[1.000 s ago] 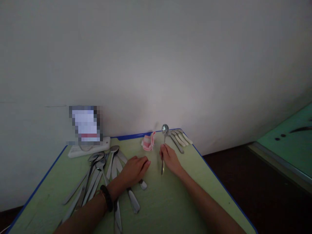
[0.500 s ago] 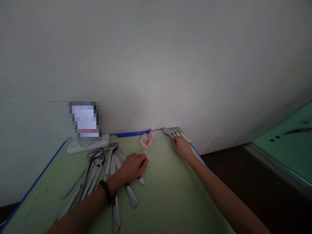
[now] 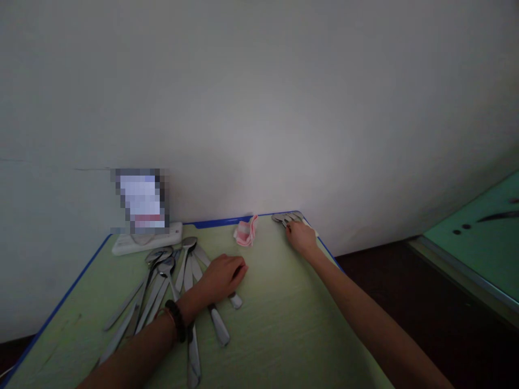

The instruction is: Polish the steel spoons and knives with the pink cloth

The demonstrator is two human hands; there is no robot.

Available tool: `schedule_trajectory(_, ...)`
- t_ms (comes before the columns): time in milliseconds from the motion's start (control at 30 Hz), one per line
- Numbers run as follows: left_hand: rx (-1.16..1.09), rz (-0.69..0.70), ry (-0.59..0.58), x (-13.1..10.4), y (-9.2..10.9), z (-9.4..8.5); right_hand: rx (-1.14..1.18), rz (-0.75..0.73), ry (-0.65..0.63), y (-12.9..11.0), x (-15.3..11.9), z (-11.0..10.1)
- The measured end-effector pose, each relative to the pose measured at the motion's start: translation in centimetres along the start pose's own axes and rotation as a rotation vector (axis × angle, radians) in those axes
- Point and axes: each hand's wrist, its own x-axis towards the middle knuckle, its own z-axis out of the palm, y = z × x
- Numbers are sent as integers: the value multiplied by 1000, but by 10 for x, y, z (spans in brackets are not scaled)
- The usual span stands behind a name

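Observation:
My right hand is at the far right corner of the table, its fingers closed around the handle of a metal spoon. Other spoons lie side by side with it there, their handles mostly hidden under the hand. My left hand rests loosely curled on the tabletop, with nothing visible in its fingers. Under and beside the left forearm spreads a loose pile of cutlery: spoons and several flat-handled pieces, partly covered by the hand and wrist.
The pale green table has a blue edge and stands against a grey wall. A crumpled pink-and-white wrapper lies near the back edge. At the back left is a white power strip, with a blurred-out screen above it.
My right hand has shifted slightly left, and the spoon by it now lies more evenly in line with the others. My left hand has stayed put.

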Motion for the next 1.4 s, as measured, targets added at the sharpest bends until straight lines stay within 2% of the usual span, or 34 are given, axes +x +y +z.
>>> schedule_trajectory(367,-23,-4,8,2,-3,3,-34,-60,3,2,6,2)
schedule_trajectory(767,-41,-1,-2,4,-5,7,-42,-21,-65,4,7,-1)
schedule_trajectory(1200,-27,-24,-15,4,-2,3,-27,-9,-93,5,2,-4)
schedule_trajectory(1400,-35,-12,-20,4,-3,3,8,-45,4,2,-4,-7)
